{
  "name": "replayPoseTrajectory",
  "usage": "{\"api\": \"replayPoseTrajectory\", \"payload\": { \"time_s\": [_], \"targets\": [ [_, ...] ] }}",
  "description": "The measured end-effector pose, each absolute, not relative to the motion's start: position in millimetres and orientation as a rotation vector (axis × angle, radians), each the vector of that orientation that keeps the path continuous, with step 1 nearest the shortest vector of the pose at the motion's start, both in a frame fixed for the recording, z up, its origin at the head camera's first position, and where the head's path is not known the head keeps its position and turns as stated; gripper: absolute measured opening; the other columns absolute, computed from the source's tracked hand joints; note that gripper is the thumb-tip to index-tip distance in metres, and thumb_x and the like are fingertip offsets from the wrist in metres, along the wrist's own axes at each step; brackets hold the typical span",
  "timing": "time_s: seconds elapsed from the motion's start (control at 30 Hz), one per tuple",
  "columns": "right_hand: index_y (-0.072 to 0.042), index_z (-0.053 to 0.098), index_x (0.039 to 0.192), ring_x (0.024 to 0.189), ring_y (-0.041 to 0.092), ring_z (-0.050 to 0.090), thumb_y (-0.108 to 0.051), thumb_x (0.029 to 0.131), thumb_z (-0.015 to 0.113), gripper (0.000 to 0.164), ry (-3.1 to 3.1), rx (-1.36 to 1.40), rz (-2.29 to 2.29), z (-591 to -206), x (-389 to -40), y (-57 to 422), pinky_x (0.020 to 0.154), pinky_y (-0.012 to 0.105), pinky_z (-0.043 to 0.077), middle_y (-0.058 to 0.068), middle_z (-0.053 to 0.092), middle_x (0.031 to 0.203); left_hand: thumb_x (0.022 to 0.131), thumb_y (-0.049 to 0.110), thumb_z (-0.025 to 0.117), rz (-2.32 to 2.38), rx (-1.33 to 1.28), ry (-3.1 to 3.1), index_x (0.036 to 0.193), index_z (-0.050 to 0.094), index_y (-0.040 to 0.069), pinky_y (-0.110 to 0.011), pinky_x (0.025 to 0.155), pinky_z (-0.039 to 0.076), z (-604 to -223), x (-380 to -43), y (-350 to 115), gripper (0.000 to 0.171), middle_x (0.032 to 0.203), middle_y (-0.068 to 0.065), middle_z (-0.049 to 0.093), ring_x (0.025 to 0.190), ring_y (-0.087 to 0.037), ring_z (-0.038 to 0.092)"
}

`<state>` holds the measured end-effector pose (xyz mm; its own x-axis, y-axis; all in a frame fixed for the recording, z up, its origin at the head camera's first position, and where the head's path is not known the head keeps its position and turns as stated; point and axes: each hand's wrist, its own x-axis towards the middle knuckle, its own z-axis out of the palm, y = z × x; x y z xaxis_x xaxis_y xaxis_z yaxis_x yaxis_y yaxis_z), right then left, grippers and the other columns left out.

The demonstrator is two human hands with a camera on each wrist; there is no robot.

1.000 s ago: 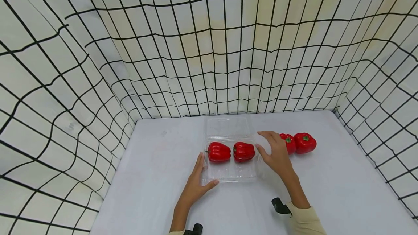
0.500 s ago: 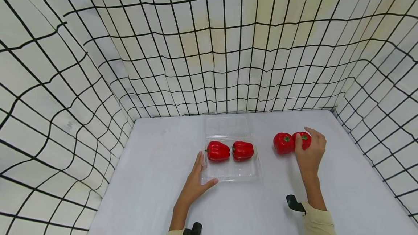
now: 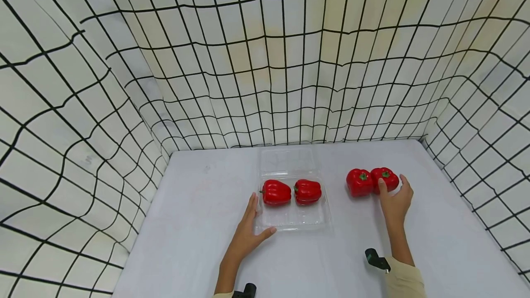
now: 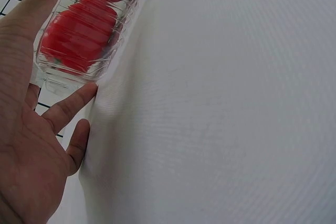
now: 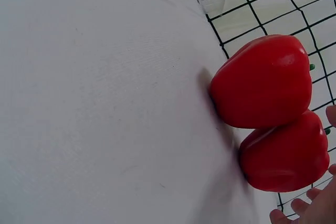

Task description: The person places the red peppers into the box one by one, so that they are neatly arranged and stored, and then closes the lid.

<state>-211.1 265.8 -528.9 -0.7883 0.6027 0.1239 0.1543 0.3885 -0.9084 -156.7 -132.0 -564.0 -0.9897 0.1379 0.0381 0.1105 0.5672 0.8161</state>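
Observation:
In the head view two red bell peppers lie on their sides in a clear plastic clamshell box: a left one and a right one. My left hand rests along the box's left side, fingers straight and thumb spread at its front corner; the left wrist view shows fingertips at the box's end. To the right, two more red bell peppers stand upright side by side, a nearer-in one and an outer one. Thumb and fingers of my right hand spread around the outer pepper's front and right side.
The box's transparent lid lies folded back behind it. A white cloth covers the table. Black netting over white walls encloses the back and both sides. A dark wrist camera sits by the right sleeve.
My right hand has moved right from the box to the outer pepper, first reaching over it, then drawing back slightly toward its front. My left hand and the boxed peppers stay put.

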Motion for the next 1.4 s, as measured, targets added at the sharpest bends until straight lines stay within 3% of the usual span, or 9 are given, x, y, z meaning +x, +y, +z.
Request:
{"api": "replayPoseTrajectory", "payload": {
  "time_s": [0.43,0.8,1.07,1.4],
  "targets": [
    [-0.006,0.02,0.154,0.144,0.038,0.03,-0.031,0.095,0.063,0.076,-2.193,-0.694,1.49,-535,-215,268,0.112,0.058,0.037,0.02,0.029,0.156,0.078,0.052,0.076,1.443,0.204,2.746,0.158,0.012,0.03,-0.058,0.109,0.039,-565,-156,-131,0.105,0.166,0.007,0.01,0.142,-0.031,0.041],
    [-0.007,0.02,0.155,0.144,0.037,0.034,-0.04,0.094,0.063,0.081,-2.128,-0.771,1.536,-540,-216,272,0.111,0.054,0.039,0.019,0.029,0.158,0.078,0.054,0.075,1.441,0.216,2.753,0.158,0.01,0.03,-0.057,0.11,0.038,-565,-157,-130,0.106,0.166,0.007,0.01,0.142,-0.03,0.041],
    [-0.005,0.028,0.152,0.141,0.032,0.037,-0.047,0.09,0.064,0.082,-2.029,-0.822,1.532,-540,-215,271,0.111,0.051,0.041,0.014,0.035,0.154,0.077,0.052,0.076,1.433,0.205,2.752,0.158,0.011,0.03,-0.058,0.109,0.038,-566,-158,-129,0.106,0.166,0.006,0.01,0.142,-0.031,0.04],
    [-0.019,0.029,0.149,0.144,0.021,0.032,-0.049,0.087,0.068,0.08,-1.862,-0.838,1.593,-540,-213,271,0.115,0.044,0.039,0.004,0.036,0.155,0.079,0.049,0.076,1.438,0.22,2.761,0.158,0.011,0.029,-0.058,0.11,0.037,-567,-158,-131,0.105,0.166,0.005,0.01,0.14,-0.032,0.044]
  ]
}}
